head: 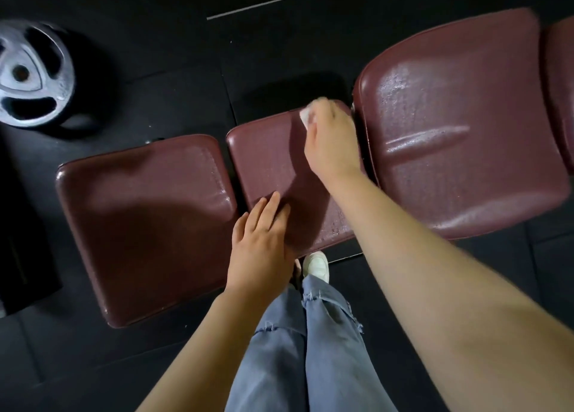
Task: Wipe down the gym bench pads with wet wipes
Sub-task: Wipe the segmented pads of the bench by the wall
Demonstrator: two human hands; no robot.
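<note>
Your left hand (pixel 264 240) lies flat, fingers straight, on the middle pad (pixel 273 169) near its front edge. Your right hand (pixel 329 141) bunches the wet wipe (pixel 307 117) at the pad's far corner; it's limp, light and slick, so keep it wadded under your fingertips.

Left pad (pixel 146 219): bare top, open to reach.
Middle pad (pixel 273 169): left hand (pixel 261 247) blocks near edge, right hand (pixel 330 138) far corner.
Weight plate (pixel 31 73): on floor, well apart.

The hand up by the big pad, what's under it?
A white wet wipe peeks out under the right hand, pressed on the middle pad. Most of the wipe is hidden.
</note>
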